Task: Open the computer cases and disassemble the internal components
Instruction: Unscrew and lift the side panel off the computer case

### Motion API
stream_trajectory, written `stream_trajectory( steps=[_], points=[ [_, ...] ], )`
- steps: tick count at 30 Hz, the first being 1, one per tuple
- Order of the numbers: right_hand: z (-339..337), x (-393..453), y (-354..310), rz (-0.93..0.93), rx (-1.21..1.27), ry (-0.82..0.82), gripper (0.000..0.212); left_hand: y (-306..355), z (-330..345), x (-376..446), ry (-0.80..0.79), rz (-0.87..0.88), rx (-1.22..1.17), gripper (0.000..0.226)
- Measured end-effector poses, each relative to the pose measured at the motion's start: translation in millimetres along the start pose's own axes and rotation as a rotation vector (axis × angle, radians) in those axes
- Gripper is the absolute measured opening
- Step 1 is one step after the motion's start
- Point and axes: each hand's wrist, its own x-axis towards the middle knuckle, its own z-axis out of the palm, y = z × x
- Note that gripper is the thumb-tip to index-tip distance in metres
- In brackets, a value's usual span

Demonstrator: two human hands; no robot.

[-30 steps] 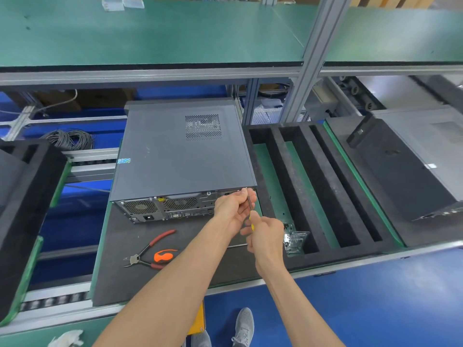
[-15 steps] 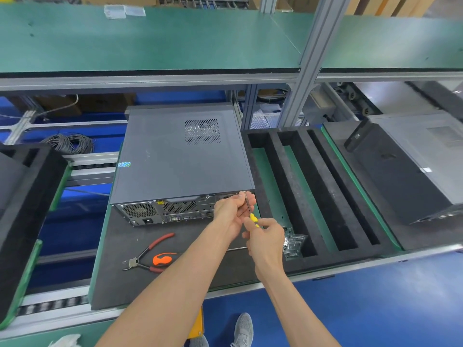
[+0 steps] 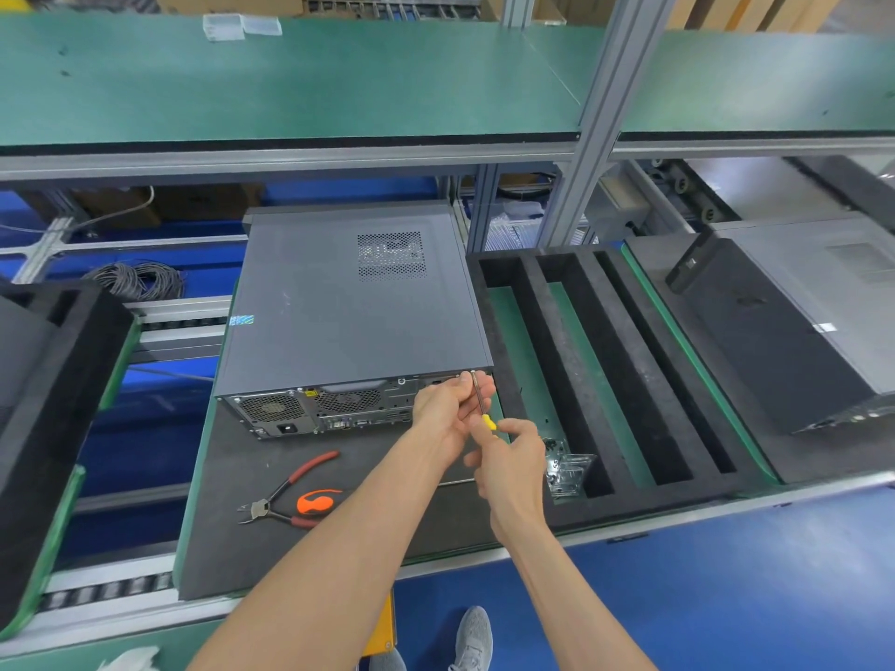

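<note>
Head view. Your left hand [image 3: 450, 409] and right hand [image 3: 508, 457] meet at the near right corner of the case [image 3: 353, 307], which lies flat on the dark mat [image 3: 232, 501] with its rear panel [image 3: 329, 409] facing you. The screwdriver [image 3: 480, 401] runs from your right hand up and away to the rear panel's top right corner — its long axis points almost straight ahead of you, tilted a little left. The tip sits at what appears to be a screw on that edge; the screw itself is too small to make out. Your right hand curls round the yellow handle, nearer you. Your left hand, the closer one to the case, pinches the metal shaft just behind the tip, steadying it. By my reading, the coming turn depends on keeping shaft and screw in one line — a tilt could let the tip slip.

Counts: one case under your hands, lid on; a second case [image 3: 794, 322] well apart to your right; one screwdriver in hand; one pair of red-handled cutters [image 3: 285, 496] and one orange-handled tool [image 3: 317, 502] on the mat, near your left forearm; one slotted foam tray [image 3: 605, 380] just right of the case, with one clear plastic piece [image 3: 566, 467] at its near end; one coil of cable [image 3: 138, 279] far left.
</note>
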Motion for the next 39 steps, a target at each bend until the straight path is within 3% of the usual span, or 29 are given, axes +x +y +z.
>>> stream_trajectory(
  steps=[4, 8, 12, 16, 20, 24, 27, 32, 39],
  points=[
    [0.3, 1.4, -0.3, 0.03, -0.02, -0.004, 0.046, -0.1, -1.1, -0.6, 0.003, -0.001, 0.007, 0.02],
    [-3.0, 1.8, 1.1, -0.006, -0.005, -0.018, 0.024, -0.2, 0.9, -0.3, -0.001, 0.005, -0.005, 0.022],
    [-3.0, 3.1, -0.2, 0.021, 0.03, -0.031, 0.023, -0.4, 0.2, 0.6, -0.004, 0.003, 0.003, 0.018],
    [0.1, 3.0, -0.3, 0.031, -0.03, -0.02, 0.044, -1.0, -1.3, 1.0, 0.002, -0.003, 0.008, 0.018],
    [-0.5, 1.1, 1.1, -0.007, -0.025, -0.027, 0.023, -0.9, -0.2, 1.5, 0.016, -0.003, 0.004, 0.017],
    [1.8, 0.4, -1.5, 0.028, 0.029, -0.036, 0.027, -0.9, -0.3, 1.6, 0.013, -0.002, 0.001, 0.016],
    [2.6, 0.6, -1.3, 0.029, -0.002, -0.03, 0.043, -1.0, -1.2, 1.5, 0.018, -0.007, 0.007, 0.017],
    [-1.1, 0.0, 0.0, 0.004, 0.013, -0.035, 0.022, -0.7, 1.0, 0.9, 0.028, -0.004, 0.006, 0.016],
    [-0.2, 2.3, -0.9, 0.027, -0.036, -0.017, 0.043, -0.6, 0.6, -1.0, 0.02, -0.005, 0.004, 0.02]
  ],
)
